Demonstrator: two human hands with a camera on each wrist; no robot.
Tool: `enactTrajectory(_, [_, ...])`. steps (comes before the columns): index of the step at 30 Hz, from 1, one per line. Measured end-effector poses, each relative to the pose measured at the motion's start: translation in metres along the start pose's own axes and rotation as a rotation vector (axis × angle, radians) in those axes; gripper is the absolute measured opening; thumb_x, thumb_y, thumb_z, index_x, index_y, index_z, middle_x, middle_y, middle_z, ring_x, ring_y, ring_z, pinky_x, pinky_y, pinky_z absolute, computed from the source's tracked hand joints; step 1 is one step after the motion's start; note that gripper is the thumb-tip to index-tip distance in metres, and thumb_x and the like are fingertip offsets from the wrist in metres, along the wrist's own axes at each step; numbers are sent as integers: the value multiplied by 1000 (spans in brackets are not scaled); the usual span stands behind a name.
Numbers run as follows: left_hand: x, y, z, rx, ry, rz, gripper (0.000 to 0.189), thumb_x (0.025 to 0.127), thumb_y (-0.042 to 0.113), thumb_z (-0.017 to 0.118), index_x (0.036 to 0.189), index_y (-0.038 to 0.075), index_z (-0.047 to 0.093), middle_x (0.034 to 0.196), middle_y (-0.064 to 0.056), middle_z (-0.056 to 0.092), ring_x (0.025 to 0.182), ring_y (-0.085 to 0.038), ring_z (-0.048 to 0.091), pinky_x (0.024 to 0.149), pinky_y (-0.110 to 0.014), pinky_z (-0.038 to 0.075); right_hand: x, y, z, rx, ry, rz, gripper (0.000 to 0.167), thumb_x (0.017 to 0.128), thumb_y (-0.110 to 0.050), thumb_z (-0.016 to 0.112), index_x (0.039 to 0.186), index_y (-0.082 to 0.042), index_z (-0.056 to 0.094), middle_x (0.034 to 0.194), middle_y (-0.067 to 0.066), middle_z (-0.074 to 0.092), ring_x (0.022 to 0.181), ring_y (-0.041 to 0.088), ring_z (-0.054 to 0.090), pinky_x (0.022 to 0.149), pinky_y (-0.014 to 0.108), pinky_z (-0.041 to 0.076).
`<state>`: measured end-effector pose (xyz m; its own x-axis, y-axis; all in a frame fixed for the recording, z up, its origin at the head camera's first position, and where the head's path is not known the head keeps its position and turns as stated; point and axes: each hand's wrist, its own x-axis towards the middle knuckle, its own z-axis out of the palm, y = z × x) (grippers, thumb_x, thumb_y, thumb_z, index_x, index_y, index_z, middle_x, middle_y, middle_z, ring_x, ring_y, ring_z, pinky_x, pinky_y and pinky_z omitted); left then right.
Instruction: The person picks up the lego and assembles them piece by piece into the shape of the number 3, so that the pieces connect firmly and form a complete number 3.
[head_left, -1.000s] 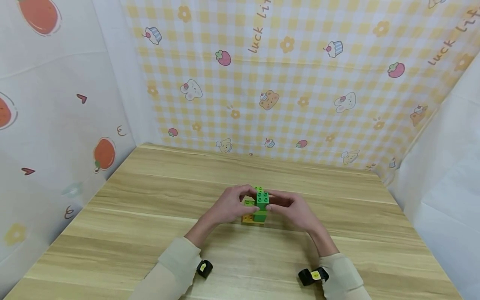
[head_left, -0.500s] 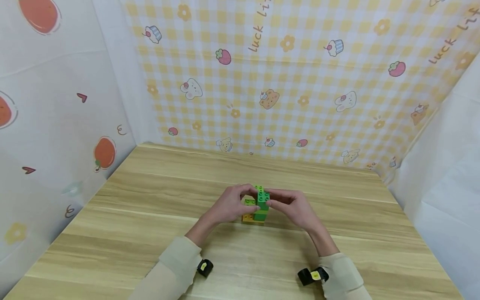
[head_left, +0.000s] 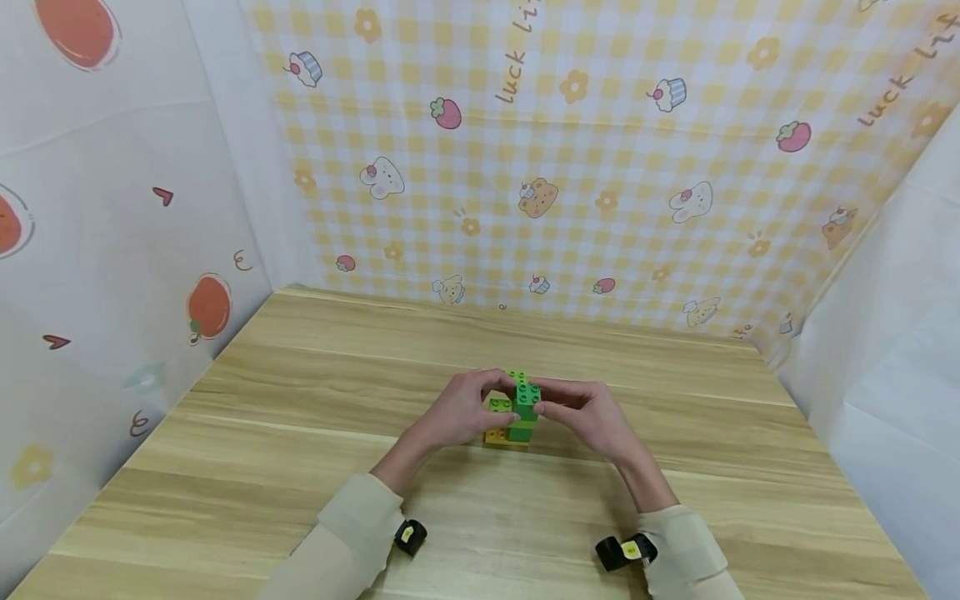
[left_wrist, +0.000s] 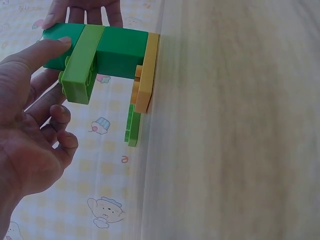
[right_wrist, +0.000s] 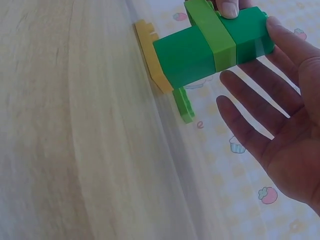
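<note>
A stack of toy building bricks stands mid-table. An orange plate (head_left: 495, 437) is its base, carrying a dark green brick (right_wrist: 185, 55), then a light green brick (left_wrist: 82, 65) jutting out to the left, with another dark green brick (head_left: 528, 396) on top. My left hand (head_left: 457, 408) pinches the top brick, thumb on its front face and a finger behind. From the other side my right hand (head_left: 592, 417) pinches the same brick, thumb tip at its upper front edge. Its other fingers (right_wrist: 255, 125) stretch out, touching nothing. A low light green piece (left_wrist: 132, 125) shows behind the base; whether it is joined cannot be seen.
A wood-grain table (head_left: 480, 517) carries the stack. Yellow-checked patterned cloth (head_left: 480, 167) rises behind its far edge. White cloth walls (head_left: 135, 250) close off both sides. Each wrist wears a black camera (head_left: 410, 537) on a strap.
The right thumb has shifted up slightly on the top dark green brick. That brick has moved a touch to the right. My left hand has stayed nearly still.
</note>
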<state>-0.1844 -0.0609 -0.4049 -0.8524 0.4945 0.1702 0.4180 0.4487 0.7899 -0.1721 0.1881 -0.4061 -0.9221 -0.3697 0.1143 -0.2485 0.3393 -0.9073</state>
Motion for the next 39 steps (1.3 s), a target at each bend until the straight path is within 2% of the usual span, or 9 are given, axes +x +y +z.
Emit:
enactTrajectory(6, [0,0,0,-20,-1,-38,34,91,24,82,122,16,74,118,4,74,102,-16,59,87,-36,48,1,3,3,40,21,9,37,98,-25,77,133,-13,74,134,10,74,113,14,73,90,27,60])
enactTrajectory(15, [-1,-2,1,-1,-9,-54,34,90,26,83,121,15,75,115,3,73,91,-17,54,77,-32,45,-2,5,5,79,24,19,39,97,-24,78,134,-10,73,131,13,74,109,12,74,89,27,60])
enactTrajectory(24, [1,-3,0,6,5,-49,34,89,28,83,120,15,76,112,4,72,92,-17,52,78,-32,43,1,4,3,45,37,43,42,95,-25,81,133,-9,74,131,13,75,108,12,75,88,26,60])
enactTrajectory(39, [-1,-1,-1,-10,11,-39,34,88,26,84,119,15,76,107,4,71,83,-16,50,70,-27,41,0,4,1,81,14,30,41,96,-23,79,133,-8,73,132,14,74,111,12,74,90,27,60])
